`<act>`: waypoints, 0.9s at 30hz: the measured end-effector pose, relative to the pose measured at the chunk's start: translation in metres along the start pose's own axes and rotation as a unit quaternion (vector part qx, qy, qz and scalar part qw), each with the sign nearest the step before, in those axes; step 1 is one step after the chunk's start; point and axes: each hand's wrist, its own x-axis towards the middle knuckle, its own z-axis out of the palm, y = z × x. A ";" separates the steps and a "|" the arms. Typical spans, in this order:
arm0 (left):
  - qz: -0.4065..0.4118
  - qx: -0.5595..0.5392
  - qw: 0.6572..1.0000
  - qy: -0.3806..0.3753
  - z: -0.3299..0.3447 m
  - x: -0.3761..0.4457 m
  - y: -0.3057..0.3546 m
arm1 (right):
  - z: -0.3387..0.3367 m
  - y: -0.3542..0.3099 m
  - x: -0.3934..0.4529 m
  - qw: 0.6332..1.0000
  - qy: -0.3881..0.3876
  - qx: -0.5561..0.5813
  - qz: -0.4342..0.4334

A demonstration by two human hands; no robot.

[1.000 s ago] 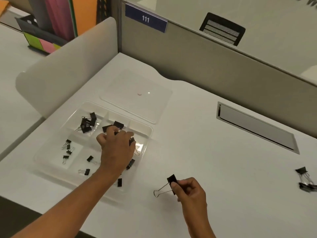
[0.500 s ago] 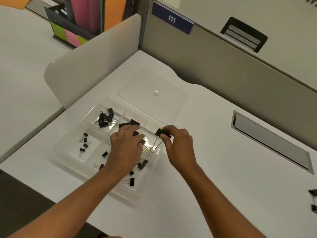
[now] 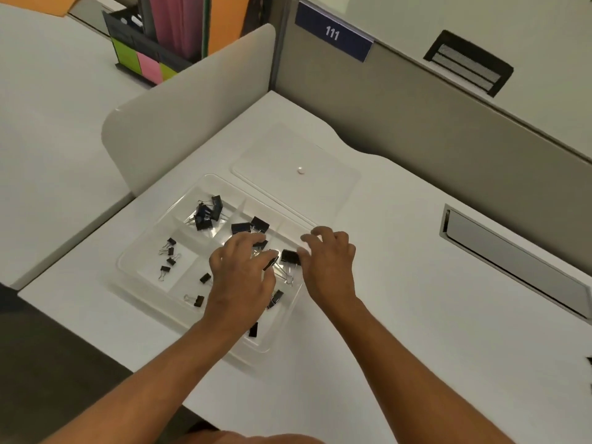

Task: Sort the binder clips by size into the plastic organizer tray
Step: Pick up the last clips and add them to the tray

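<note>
sorting continues at the clear organizer tray (image 3: 153, 251) on the white surface (image 3: 400, 299): the right hand (image 3: 326, 261) sits beside a large binder clip (image 3: 290, 257) in the right-hand compartment, fingers loosely spread, seemingly letting it go; the left hand (image 3: 243, 270) hovers spread over the middle compartments. next, likely fetching more clips across open room to the right; the lid (image 3: 294, 174) and partition crowd the far edge.

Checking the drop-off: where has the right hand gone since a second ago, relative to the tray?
Yes. The right hand moved from the bare desk near the tray's front corner up over its far right compartment.
</note>
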 end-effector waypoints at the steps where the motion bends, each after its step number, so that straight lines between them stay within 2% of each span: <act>1: 0.013 -0.002 1.000 0.003 0.002 0.001 0.006 | -0.006 0.001 -0.005 0.999 0.032 0.021 0.014; 3: 0.043 0.003 0.999 0.007 0.008 0.003 0.019 | -0.021 0.006 -0.019 0.994 0.077 0.065 0.039; 8: 0.145 0.001 0.989 -0.007 0.033 0.000 0.071 | -0.049 0.037 -0.067 0.983 0.116 0.095 0.104; 16: 0.291 -0.023 0.952 -0.091 0.095 -0.030 0.179 | -0.090 0.127 -0.145 0.958 0.205 0.085 0.183; 27: 0.404 -0.014 0.902 -0.148 0.208 -0.083 0.331 | -0.131 0.280 -0.256 0.905 0.248 0.089 0.334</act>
